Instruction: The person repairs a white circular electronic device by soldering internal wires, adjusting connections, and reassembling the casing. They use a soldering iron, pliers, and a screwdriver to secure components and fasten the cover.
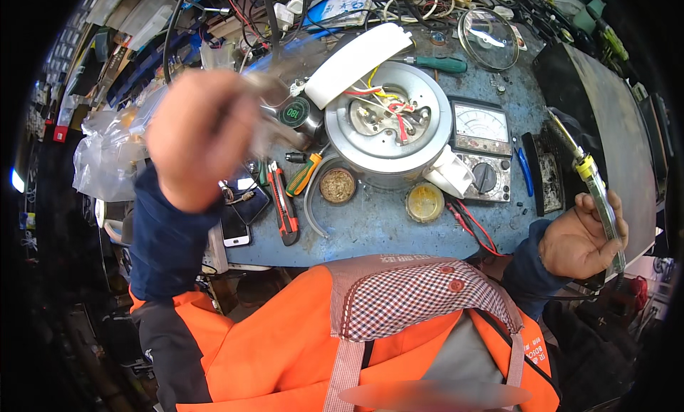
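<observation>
Over the right edge of the desk [385, 235], a soldering iron [597, 188] slanted up and to the left, its bare tip away from the person. The grip of the right hand [584, 239] was closed around its handle, below a yellow collar. A dark tray [548, 177] lay on the desk to the left of the iron, with slim blue pliers [526, 171] just beside it.

The left hand [203, 138] was raised on the other side, blurred; I could not tell whether its grip was open or closed, or whether it held anything.

Between the hands, a round silver appliance [439, 120] stood with its inside exposed, and red, yellow and white wires [403, 131] crossed its middle. A curved white cover [360, 61] leaned over its upper left part. An analog multimeter [482, 152] lay to its right, with red and black leads [476, 229] nearer the person.

Two small round tins, one yellowish [425, 202] and one brown inside [337, 186], sat in front. Farther left lay a yellow-and-green screwdriver [304, 175], a red utility knife [283, 207] and a white phone [236, 228].
</observation>
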`<state>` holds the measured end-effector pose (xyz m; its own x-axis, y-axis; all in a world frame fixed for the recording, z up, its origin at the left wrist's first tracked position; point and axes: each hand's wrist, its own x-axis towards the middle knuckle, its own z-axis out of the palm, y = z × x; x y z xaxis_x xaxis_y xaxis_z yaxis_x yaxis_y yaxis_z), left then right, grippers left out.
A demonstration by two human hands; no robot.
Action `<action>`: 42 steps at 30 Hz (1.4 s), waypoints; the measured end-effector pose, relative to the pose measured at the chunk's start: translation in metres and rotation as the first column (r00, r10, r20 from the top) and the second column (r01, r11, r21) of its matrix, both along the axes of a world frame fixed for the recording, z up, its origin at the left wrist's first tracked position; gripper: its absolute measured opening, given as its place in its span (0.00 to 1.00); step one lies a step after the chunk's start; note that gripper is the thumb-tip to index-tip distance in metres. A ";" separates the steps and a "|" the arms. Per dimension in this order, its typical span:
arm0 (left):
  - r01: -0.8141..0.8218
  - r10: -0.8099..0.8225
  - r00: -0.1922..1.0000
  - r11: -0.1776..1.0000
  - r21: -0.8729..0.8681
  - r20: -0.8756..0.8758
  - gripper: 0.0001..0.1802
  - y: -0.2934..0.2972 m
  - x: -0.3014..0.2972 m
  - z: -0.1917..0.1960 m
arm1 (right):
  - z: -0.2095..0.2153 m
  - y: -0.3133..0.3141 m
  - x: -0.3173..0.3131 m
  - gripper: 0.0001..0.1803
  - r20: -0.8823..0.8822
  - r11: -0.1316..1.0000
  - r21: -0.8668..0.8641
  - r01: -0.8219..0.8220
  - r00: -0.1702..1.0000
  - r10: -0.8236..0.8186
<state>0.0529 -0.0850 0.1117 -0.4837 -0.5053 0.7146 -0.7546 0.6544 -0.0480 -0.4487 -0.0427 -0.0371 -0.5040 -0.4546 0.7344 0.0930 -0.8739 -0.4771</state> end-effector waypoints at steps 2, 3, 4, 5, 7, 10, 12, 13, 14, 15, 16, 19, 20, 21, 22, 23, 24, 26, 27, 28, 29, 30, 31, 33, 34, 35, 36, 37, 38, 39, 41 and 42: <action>0.116 -0.115 0.970 0.993 0.010 0.212 0.19 0.009 -0.038 -0.006 | -0.001 0.001 0.000 0.28 -0.001 1.000 -0.006 0.003 1.000 -0.003; 0.110 -0.112 0.956 0.994 0.022 0.270 0.21 0.010 -0.053 -0.009 | -0.002 0.001 0.001 0.28 0.013 1.000 -0.010 -0.003 1.000 0.003; 0.098 -0.115 0.953 0.993 0.073 0.281 0.21 0.008 -0.060 -0.014 | -0.002 0.000 0.001 0.28 0.023 1.000 -0.013 -0.011 1.000 0.011; 0.087 -0.120 0.949 0.989 0.122 0.292 0.21 0.005 -0.066 -0.018 | -0.001 0.000 0.001 0.28 0.016 1.000 -0.013 -0.011 1.000 0.012; 0.042 -0.082 0.958 0.988 0.151 0.275 0.18 0.000 -0.074 -0.023 | -0.002 -0.001 0.002 0.28 0.005 1.000 -0.007 -0.012 1.000 0.012; 0.007 -0.039 0.990 0.972 0.234 0.134 0.14 -0.006 -0.087 -0.033 | -0.002 0.003 0.005 0.28 0.020 0.999 0.006 -0.038 0.999 0.038; 0.006 -0.059 0.981 0.961 0.278 0.182 0.12 -0.008 -0.087 -0.034 | -0.002 0.002 0.008 0.28 0.016 1.000 0.020 -0.007 1.000 0.007; 0.003 -0.067 0.976 0.955 0.298 0.206 0.11 -0.008 -0.087 -0.034 | -0.003 0.002 0.009 0.28 0.014 1.000 0.026 0.006 1.000 -0.006; -0.009 -0.064 0.970 0.955 0.297 0.233 0.09 -0.008 -0.088 -0.037 | -0.003 0.001 0.010 0.28 0.012 1.000 0.021 0.001 1.000 -0.001; 0.005 -0.077 0.976 0.943 0.332 0.202 0.10 -0.009 -0.088 -0.037 | -0.003 0.000 0.011 0.28 0.008 1.000 0.015 -0.001 1.000 0.000; 0.019 -0.087 0.982 0.930 0.367 0.170 0.11 -0.009 -0.088 -0.037 | -0.003 -0.001 0.011 0.28 0.004 1.000 0.010 -0.003 1.000 0.003; -0.002 -0.080 0.982 0.897 0.442 0.168 0.08 -0.008 -0.087 -0.035 | -0.003 -0.001 0.009 0.28 -0.022 0.999 0.040 0.038 0.999 -0.037; -0.020 -0.073 0.980 0.887 0.462 0.183 0.07 -0.008 -0.086 -0.035 | -0.004 -0.001 0.009 0.27 -0.022 0.999 0.038 0.026 0.999 -0.025; -0.031 -0.071 0.977 0.884 0.466 0.200 0.06 -0.007 -0.087 -0.034 | -0.005 0.000 0.008 0.27 -0.021 0.999 0.034 0.015 1.000 -0.014; -0.043 -0.068 0.974 0.881 0.471 0.216 0.06 -0.006 -0.089 -0.033 | -0.005 0.000 0.008 0.27 -0.021 1.000 0.031 0.004 1.000 -0.003; -0.054 -0.066 0.971 0.878 0.475 0.232 0.05 -0.005 -0.090 -0.033 | -0.005 0.001 0.007 0.27 -0.018 0.999 0.032 0.004 1.000 -0.003; -0.054 -0.069 0.970 0.875 0.482 0.234 0.06 -0.007 -0.090 -0.032 | -0.004 0.003 0.007 0.27 -0.012 0.999 0.032 0.010 1.000 -0.010; -0.053 -0.077 0.968 0.868 0.495 0.239 0.09 -0.012 -0.091 -0.030 | -0.003 0.006 0.008 0.27 -0.002 0.999 0.029 0.014 1.000 -0.014; -0.053 -0.083 0.965 0.867 0.496 0.249 0.09 -0.013 -0.091 -0.029 | -0.001 0.005 0.011 0.27 0.001 1.000 0.026 0.005 1.000 -0.005; -0.053 -0.089 0.962 0.866 0.497 0.259 0.09 -0.013 -0.091 -0.027 | 0.001 0.005 0.013 0.27 0.003 1.000 0.022 -0.003 1.000 0.003; -0.052 -0.096 0.959 0.866 0.497 0.268 0.08 -0.013 -0.091 -0.025 | 0.002 0.006 0.014 0.27 -0.005 1.000 0.020 -0.005 1.000 0.006; -0.045 -0.114 0.954 0.862 0.505 0.278 0.08 -0.012 -0.089 -0.022 | 0.002 0.006 0.015 0.27 -0.006 1.000 0.016 -0.013 1.000 0.014; -0.037 -0.132 0.948 0.857 0.513 0.288 0.08 -0.011 -0.085 -0.018 | 0.002 0.005 0.016 0.27 -0.007 1.000 0.013 -0.021 1.000 0.021; -0.003 -0.161 0.952 0.844 0.537 0.259 0.08 -0.016 -0.077 -0.006 | 0.009 0.012 0.016 0.27 -0.010 1.000 0.023 0.011 1.000 -0.011; -0.023 -0.127 0.966 0.828 0.560 0.227 0.08 -0.006 -0.070 0.002 | 0.006 0.011 0.016 0.27 -0.005 0.999 0.036 -0.001 1.000 0.001; -0.040 -0.092 0.976 0.812 0.582 0.195 0.08 0.000 -0.063 0.010 | 0.003 0.007 0.016 0.28 0.011 0.999 0.017 -0.041 0.999 0.040; -0.068 -0.007 0.991 0.841 0.537 0.136 0.06 0.004 -0.058 0.014 | 0.007 0.005 0.020 0.28 0.019 0.997 0.007 -0.070 0.997 0.070; -0.079 0.031 0.994 0.858 0.507 0.103 0.08 0.004 -0.050 0.014 | 0.009 0.004 0.024 0.28 0.027 0.995 -0.004 -0.100 0.995 0.100; -0.106 0.084 0.994 0.843 0.528 0.066 0.08 0.006 -0.047 0.016 | 0.007 0.003 0.027 0.28 0.001 0.991 -0.029 -0.130 0.992 0.130; -0.132 0.141 0.990 0.829 0.544 0.025 0.09 0.008 -0.044 0.017 | 0.009 0.002 0.030 0.29 -0.005 0.988 -0.035 -0.152 0.988 0.152; -0.085 0.130 0.989 0.893 0.442 -0.073 0.09 0.008 -0.043 0.008 | 0.013 0.001 0.040 0.29 -0.015 0.979 -0.047 -0.197 0.980 0.197; -0.096 0.155 0.983 0.898 0.429 -0.103 0.08 0.010 -0.048 0.004 | 0.015 0.001 0.046 0.27 -0.014 0.980 -0.039 -0.197 0.980 0.196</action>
<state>0.0050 -0.0754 0.1158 -0.3132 -0.8228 0.4742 -0.8122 0.4909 0.3153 -0.4028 -0.0412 -0.0220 -0.4001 -0.5140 0.7588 0.2602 -0.8576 -0.4437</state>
